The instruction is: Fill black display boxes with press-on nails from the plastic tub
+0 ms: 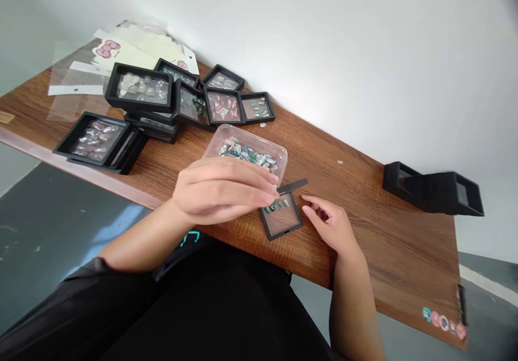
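Observation:
My left hand (226, 188) hovers over the near edge of a clear plastic tub (285, 158) holding many press-on nails (246, 153) in green and silver. Its fingers are pinched together, and whatever lies between their tips cannot be made out. Just below the fingertips, an opened black display frame (283, 234) lies flat on the table, with several green press-on nails (279, 205) in a row along its upper part. To the right of that frame rests my right hand (332, 225), index finger stretched out, thumb apart from it, the other fingers curled and nothing visible in them.
Black display boxes with nails, such as the front stack (95, 140) and the upper one (140, 88), crowd the left of the wooden table (388, 247). Behind them lie bow-printed cards (137, 48) and clear bags (76, 88). Two black frames (433, 188) stand at the right.

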The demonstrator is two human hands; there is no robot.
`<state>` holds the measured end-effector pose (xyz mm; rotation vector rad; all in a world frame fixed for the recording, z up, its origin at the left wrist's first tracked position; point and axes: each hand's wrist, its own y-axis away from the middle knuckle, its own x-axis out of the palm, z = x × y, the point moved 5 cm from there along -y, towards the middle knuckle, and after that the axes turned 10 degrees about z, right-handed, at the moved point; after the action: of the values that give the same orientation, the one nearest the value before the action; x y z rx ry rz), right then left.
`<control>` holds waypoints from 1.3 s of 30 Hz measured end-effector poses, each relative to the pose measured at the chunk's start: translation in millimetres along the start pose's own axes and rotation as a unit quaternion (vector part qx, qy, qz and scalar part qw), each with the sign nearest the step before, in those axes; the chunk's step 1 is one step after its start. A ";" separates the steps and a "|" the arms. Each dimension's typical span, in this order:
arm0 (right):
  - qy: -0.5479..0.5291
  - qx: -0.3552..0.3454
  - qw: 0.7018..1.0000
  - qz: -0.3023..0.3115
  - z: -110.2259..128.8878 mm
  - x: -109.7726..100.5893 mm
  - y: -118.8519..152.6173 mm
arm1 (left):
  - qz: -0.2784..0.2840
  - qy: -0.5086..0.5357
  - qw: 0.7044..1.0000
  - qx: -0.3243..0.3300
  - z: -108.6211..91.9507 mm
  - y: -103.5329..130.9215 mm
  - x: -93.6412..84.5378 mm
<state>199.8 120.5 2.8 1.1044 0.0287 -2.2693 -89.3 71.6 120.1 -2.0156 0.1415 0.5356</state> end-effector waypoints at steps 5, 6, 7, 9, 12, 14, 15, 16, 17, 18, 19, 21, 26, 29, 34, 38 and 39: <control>0.007 -0.005 1.000 0.005 -0.9 1.0 1.4 | 0.172 -0.243 0.944 -0.142 27.1 7.0 1.3; 0.007 -0.006 1.000 0.006 -1.0 1.2 1.7 | 0.223 -0.275 0.916 -0.190 37.2 9.8 0.8; 0.008 -0.008 1.000 0.007 -1.0 1.4 1.9 | 0.275 -0.292 0.886 -0.233 47.4 13.0 0.6; 0.008 -0.011 1.000 0.009 -0.7 1.7 2.4 | 0.361 -0.293 0.836 -0.291 65.4 19.0 2.0; 0.011 -0.011 1.000 0.011 -0.3 1.7 2.7 | 0.417 -0.275 0.812 -0.302 83.2 19.4 8.6; 0.012 -0.010 1.000 0.011 -0.1 1.5 2.6 | 0.432 -0.269 0.809 -0.294 90.8 16.5 15.1; 0.012 -0.010 1.000 0.011 0.0 1.4 2.5 | 0.437 -0.268 0.807 -0.292 93.4 15.0 18.5; 0.012 -0.010 1.000 0.011 0.0 1.4 2.4 | 0.441 -0.269 0.805 -0.291 95.3 13.7 21.5; 0.012 -0.011 1.000 0.011 0.0 1.3 2.2 | 0.442 -0.273 0.803 -0.292 96.6 12.6 24.1; 0.012 -0.012 1.000 0.011 0.1 1.4 2.1 | 0.442 -0.277 0.801 -0.294 97.5 12.1 26.2; 0.012 -0.013 1.000 0.011 0.2 1.4 2.0 | 0.441 -0.283 0.798 -0.297 98.1 12.0 27.8; 0.013 -0.016 1.000 0.011 0.6 1.4 1.9 | 0.440 -0.294 0.792 -0.305 98.8 13.0 29.7; 0.016 -0.020 1.000 0.015 3.0 1.1 3.0 | 0.437 -0.304 0.786 -0.314 100.5 16.6 30.8; 0.017 -0.022 0.999 0.018 4.4 0.9 3.6 | 0.428 -0.307 0.788 -0.320 101.6 17.3 29.7; 0.017 -0.023 0.999 0.022 6.2 0.6 4.2 | 0.409 -0.284 0.814 -0.299 99.1 15.7 26.0; 0.016 -0.023 0.999 0.021 7.2 0.0 4.6 | 0.372 -0.260 0.845 -0.284 90.1 11.7 16.6; 0.016 -0.024 0.999 0.021 7.4 0.0 4.6 | 0.356 -0.257 0.852 -0.284 87.2 10.8 13.1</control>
<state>196.9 114.7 8.6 1.1056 0.0719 -2.2029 -108.2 143.2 71.0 -2.2582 0.4500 1.7428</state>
